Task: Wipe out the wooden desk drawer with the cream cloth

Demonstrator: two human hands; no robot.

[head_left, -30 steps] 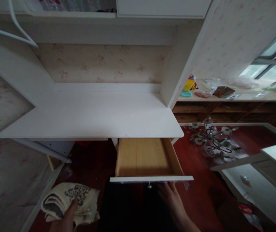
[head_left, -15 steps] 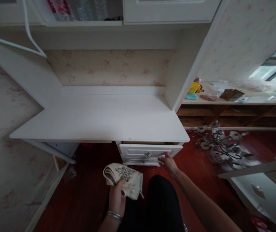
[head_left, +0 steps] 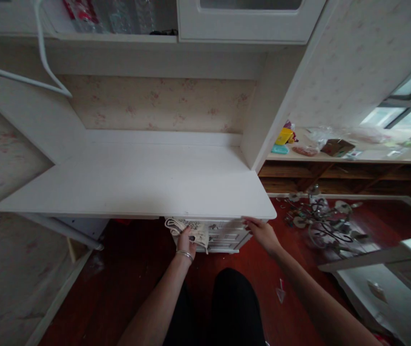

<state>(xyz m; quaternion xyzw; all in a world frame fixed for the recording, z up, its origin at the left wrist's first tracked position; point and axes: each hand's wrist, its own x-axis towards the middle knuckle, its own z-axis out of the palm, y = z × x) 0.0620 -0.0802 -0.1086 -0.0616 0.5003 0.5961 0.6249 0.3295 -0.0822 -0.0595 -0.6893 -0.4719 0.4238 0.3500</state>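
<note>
So the left hand point(head_left: 185, 238) is curled tight around a soft, folded cream cloth point(head_left: 191, 227) with a dark grey pattern, pressing it against the white paneled drawer front point(head_left: 223, 234) tucked right under the desk edge. The right hand point(head_left: 263, 233), at 3 o'clock from the cloth, lies loosely open with fingers spread on the drawer's right corner, gripping nothing. Above both sits the smooth, flat white desktop point(head_left: 137, 185). Glossy dark red wood floor point(head_left: 126, 269) below, and a tangled metal chandelier point(head_left: 320, 218) lying at roughly 3 o'clock.
</note>
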